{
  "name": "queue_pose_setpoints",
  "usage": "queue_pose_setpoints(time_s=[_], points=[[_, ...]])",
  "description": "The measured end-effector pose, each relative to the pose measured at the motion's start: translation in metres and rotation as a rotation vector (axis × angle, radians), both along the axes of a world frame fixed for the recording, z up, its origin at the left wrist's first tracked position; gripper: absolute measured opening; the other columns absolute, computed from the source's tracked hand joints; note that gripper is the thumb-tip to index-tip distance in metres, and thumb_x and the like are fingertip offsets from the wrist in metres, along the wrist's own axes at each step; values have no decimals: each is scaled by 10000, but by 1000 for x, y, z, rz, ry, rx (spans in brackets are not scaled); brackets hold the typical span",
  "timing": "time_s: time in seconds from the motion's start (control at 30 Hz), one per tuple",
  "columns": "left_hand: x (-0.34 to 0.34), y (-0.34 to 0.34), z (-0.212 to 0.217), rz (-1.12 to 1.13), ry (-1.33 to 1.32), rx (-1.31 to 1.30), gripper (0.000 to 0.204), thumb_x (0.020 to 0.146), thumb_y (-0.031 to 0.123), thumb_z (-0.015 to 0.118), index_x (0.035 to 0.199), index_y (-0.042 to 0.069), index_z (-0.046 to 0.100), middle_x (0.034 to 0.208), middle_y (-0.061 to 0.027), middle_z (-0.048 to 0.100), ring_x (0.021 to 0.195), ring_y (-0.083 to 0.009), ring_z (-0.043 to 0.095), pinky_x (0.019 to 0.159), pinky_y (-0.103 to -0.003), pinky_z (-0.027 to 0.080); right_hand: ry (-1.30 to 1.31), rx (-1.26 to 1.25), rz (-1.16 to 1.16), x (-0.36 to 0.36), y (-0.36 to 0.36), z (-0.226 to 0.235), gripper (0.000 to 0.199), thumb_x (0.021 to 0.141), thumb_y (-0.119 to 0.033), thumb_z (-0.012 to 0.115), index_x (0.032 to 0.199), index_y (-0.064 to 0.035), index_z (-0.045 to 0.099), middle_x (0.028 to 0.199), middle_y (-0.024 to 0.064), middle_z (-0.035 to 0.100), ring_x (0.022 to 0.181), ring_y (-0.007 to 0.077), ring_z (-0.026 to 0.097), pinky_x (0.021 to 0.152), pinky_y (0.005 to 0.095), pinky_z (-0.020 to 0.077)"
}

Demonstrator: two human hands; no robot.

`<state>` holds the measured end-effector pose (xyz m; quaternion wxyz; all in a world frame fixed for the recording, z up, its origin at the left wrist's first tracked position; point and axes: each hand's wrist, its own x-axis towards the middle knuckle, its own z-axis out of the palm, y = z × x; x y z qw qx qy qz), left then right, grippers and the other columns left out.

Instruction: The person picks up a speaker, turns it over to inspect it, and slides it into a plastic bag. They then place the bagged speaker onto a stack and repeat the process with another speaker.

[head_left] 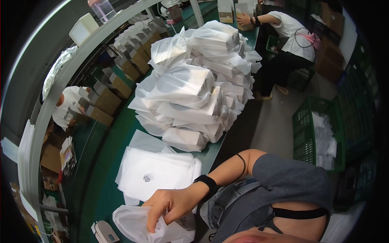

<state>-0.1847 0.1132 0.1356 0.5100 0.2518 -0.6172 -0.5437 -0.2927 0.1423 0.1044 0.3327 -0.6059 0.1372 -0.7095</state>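
Note:
At the near edge of the green table, my right hand (172, 206) is closed, its fingers and thumb gripping a translucent white plastic bag (129, 220). The bag hangs loose and crumpled around the fingers; whether anything is inside cannot be made out. My left hand does not show. Just beyond the right hand lies a stack of flat white plastic bags (158, 168), the top one bearing a small dark printed mark. Farther along the table rises a large heap of bagged boxes (182, 87), wrapped in the same kind of translucent plastic.
A small grey-white device (106, 231) sits at the near left. Open cartons (133, 65) line the neighbouring bench behind a metal frame (52, 77). A green crate (302, 137) with clear plastic stands on the floor at right. One co-worker (291, 36) handles cartons far right; another (67, 107) is at left.

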Motion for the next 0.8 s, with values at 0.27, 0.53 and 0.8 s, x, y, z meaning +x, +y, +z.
queue_pose_setpoints(time_s=[0.27,0.53,0.8], points=[[-55,49,20,-288,-272,-160,346,814,184,561,1084,-29,523,971,-125,590,899,-199,553,753,-264,429,153,-308,-432,-16,4,21,236,690,18,676,892,-103,679,828,107,571,712,246,552,577,295,406],[-55,20,50,-457,-531,-328,385,737,164,623,1055,-39,549,977,-157,600,891,-227,564,746,-288,436,-240,284,-480,-34,3,-16,172,707,-36,639,874,-69,659,703,70,579,655,120,531,579,247,408],[73,-23,1,-697,-767,-473,424,670,147,678,1030,-48,571,983,-185,609,885,-252,574,740,-309,442,641,731,-4,-46,25,-113,244,830,-169,545,770,65,583,580,-18,506,561,76,430,537,262,372]])
